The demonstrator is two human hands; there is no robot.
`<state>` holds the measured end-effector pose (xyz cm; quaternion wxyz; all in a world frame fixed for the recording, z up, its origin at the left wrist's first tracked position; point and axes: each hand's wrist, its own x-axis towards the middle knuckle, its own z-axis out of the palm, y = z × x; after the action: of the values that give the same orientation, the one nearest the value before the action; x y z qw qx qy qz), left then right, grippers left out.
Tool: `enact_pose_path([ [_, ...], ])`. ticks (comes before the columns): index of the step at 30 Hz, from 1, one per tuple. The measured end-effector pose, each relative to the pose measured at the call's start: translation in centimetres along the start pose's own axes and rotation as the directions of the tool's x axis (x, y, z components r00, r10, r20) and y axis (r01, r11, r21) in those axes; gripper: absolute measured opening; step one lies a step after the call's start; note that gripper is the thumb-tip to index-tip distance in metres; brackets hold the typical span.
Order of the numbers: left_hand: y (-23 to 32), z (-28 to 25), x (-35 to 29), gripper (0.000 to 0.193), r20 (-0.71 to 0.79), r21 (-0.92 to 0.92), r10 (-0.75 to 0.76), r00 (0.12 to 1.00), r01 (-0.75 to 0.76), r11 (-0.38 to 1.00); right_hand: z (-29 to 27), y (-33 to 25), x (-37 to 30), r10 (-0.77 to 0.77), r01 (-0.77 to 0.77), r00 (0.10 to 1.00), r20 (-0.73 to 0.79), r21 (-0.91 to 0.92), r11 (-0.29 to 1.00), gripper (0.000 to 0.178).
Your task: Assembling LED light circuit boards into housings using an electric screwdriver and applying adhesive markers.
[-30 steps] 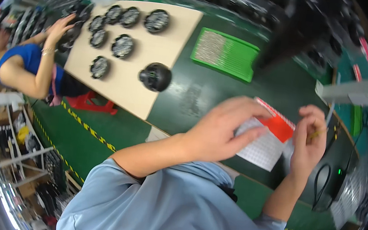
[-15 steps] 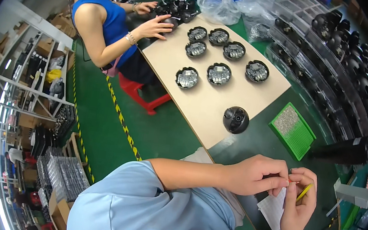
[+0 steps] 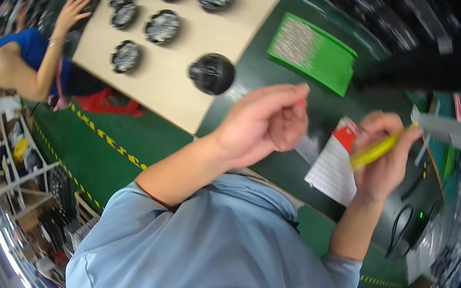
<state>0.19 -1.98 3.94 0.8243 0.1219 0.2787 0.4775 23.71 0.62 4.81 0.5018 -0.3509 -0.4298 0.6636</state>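
My left hand (image 3: 271, 120) is closed in a pinch above the dark table, near its front edge. A small red bit (image 3: 302, 102) shows at its fingertips, too blurred to name. To its right, my right hand (image 3: 384, 154) is closed around a slim yellow tool (image 3: 379, 151), smeared by motion. Between the hands, a white printed sheet with a red end (image 3: 334, 168) lies on the table. Beyond my left hand sits a black dome camera (image 3: 212, 74). Several round black housings with silvery inner parts, one of them a nearer housing (image 3: 163, 26), stand farther back.
A green tray (image 3: 334, 73) with small metal pieces lies beyond my hands. The housings stand on a beige board (image 3: 173, 94). At far left, a co-worker's hand (image 3: 73, 9) is near black parts. A black cable (image 3: 401, 228) and a grey bracket (image 3: 451, 128) are at right.
My hands have drawn apart; the left one moved left and the yellow tool stays in the right. The head view has turned, shifting the board and co-worker leftward.
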Motion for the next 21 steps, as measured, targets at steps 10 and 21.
enact_pose_path([
  [10,-0.7,1.2,0.7,0.04,0.167,-0.071,-0.115,0.979,0.128,0.989,0.6,0.3,-0.2,-0.172,0.166,0.96,0.222,0.045,0.985,0.024],
  [21,-0.7,1.3,0.6,0.037,0.188,-0.034,-0.104,0.977,0.112,0.993,-0.2,-0.1,0.0,-0.195,0.281,0.909,0.369,-0.197,0.939,0.022],
])
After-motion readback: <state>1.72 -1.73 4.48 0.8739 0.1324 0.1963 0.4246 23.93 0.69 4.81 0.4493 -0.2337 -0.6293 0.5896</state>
